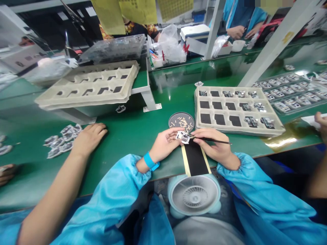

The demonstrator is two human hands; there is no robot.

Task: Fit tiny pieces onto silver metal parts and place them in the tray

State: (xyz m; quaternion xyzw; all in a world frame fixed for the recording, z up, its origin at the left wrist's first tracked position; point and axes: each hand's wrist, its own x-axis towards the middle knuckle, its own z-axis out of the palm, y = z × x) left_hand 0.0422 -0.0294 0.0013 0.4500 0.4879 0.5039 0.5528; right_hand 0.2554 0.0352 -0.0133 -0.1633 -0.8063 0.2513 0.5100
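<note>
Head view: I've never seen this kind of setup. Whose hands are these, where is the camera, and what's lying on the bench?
The one picture comes from a camera worn on the worker's head, looking forward and down. The two blue-sleeved hands in the middle are the wearer's own. The left hand pinches a small silver-and-black part. The right hand holds thin tweezers, with the tip at that part. Both work above a black strip on the green bench.

Just behind sits a round dish of tiny pale pieces. To its right, a beige compartment tray holds more parts. The bare arm at left belongs to a co-worker, resting beside a pile of small bagged parts.
</note>
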